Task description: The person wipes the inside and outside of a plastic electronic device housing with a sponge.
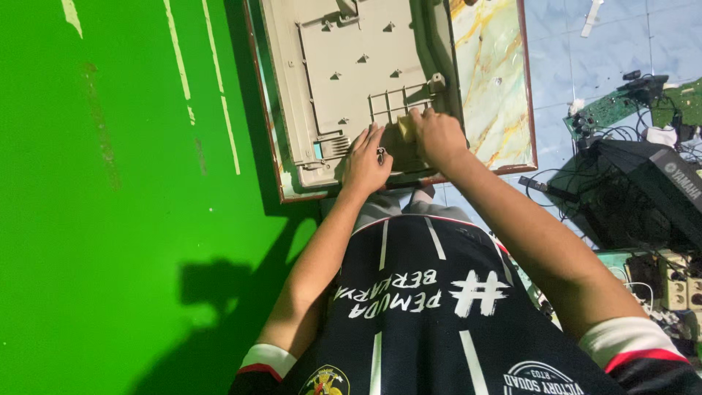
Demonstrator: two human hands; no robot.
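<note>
- While I watch from the head camera, the large beige plastic housing panel (351,73), flat with moulded ribs and small raised tabs, lies on a marble-patterned tabletop with a reddish-brown wooden edge (504,95); I place everything else against this panel.
- At the panel's near edge, my left hand (365,162) rests palm down, fingers spread and pointing up the panel, clamped on nothing that I can see; a small dark metal piece (381,154) shows at its knuckles, but I cannot tell what it is.
- Just beside it, at the panel's near right corner, my right hand (437,136) is curled together around a small tan block (406,127), pressing it against the panel below a rectangular ribbed frame.
- Left of the panel, bright green flooring with pale painted lines (117,183) runs well away from the table.
- Right of the panel, beyond the tabletop, pale blue floor tiles (585,51) hold a green circuit board (610,108), tangled black cables (570,197) and a black electronic keyboard casing (658,190), all well apart from both hands.
</note>
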